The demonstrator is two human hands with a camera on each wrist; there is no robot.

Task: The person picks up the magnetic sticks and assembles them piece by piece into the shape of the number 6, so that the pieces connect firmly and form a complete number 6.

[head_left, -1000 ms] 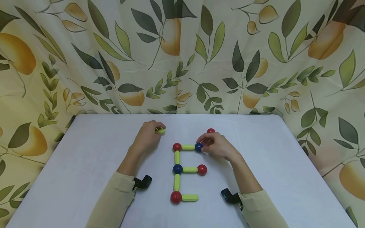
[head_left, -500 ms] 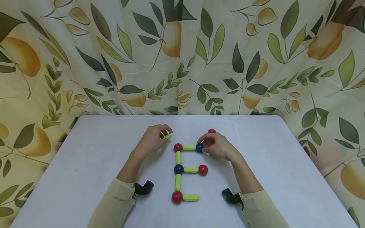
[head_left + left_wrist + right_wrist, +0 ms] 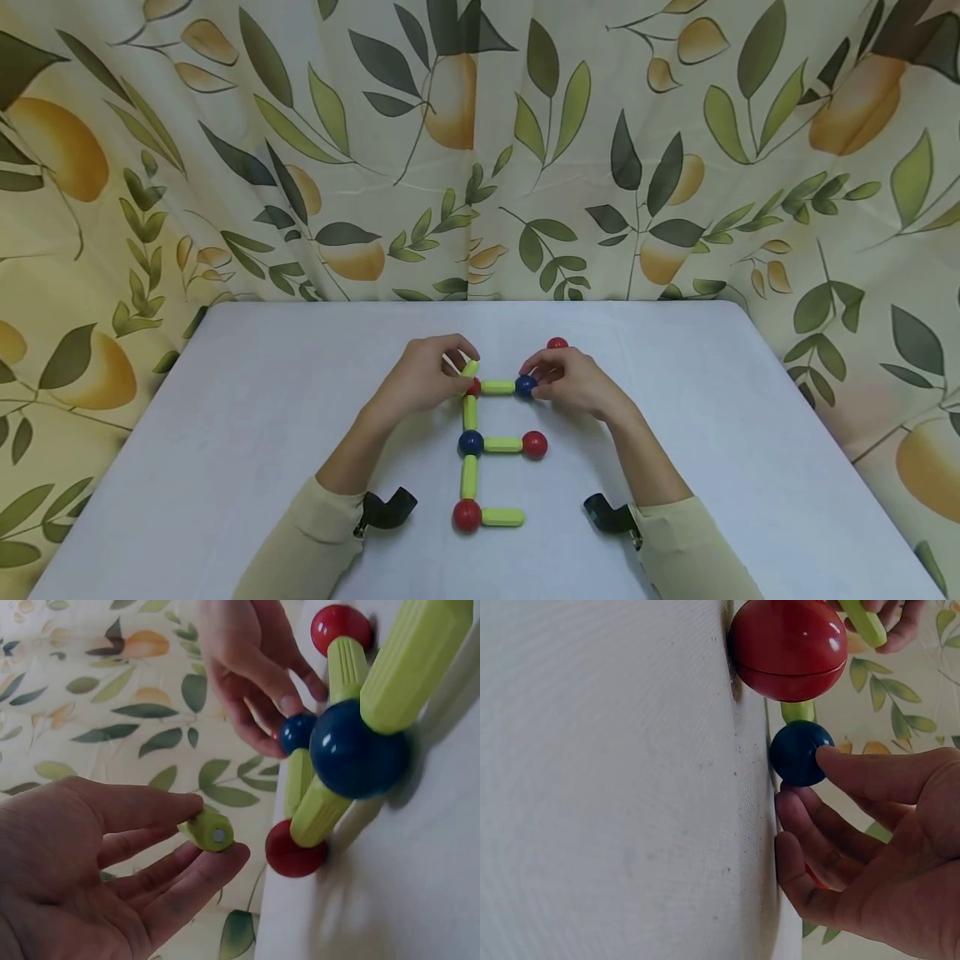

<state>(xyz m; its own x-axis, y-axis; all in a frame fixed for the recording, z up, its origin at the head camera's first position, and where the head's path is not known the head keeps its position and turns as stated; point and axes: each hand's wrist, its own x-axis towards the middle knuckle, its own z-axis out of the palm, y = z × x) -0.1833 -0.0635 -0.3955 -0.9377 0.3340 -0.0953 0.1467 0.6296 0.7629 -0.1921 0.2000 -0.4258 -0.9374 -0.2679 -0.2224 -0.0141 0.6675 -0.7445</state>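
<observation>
My left hand [image 3: 429,373] pinches a yellow-green magnetic rod [image 3: 211,830] between thumb and fingertips; its end shows a silvery magnet. In the head view the rod sits over the top-left red ball [image 3: 475,387]; the left wrist view shows it apart from that ball. With thumb and fingers, my right hand [image 3: 576,382] holds the blue ball [image 3: 801,753] at the right end of the top rod [image 3: 497,387]. Below, a vertical line of rods runs through the middle blue ball [image 3: 471,442] to the bottom red ball [image 3: 467,516].
The middle rod [image 3: 502,445] ends in a red ball [image 3: 534,445]; the bottom rod [image 3: 502,517] has a free right end. A loose red ball [image 3: 557,342] lies behind my right hand. Everything rests on a white table [image 3: 750,433] before a leaf-patterned curtain [image 3: 555,167].
My left hand has moved right and toward me, bringing its rod from the left over to the top-left red ball. My right hand stays on the blue ball.
</observation>
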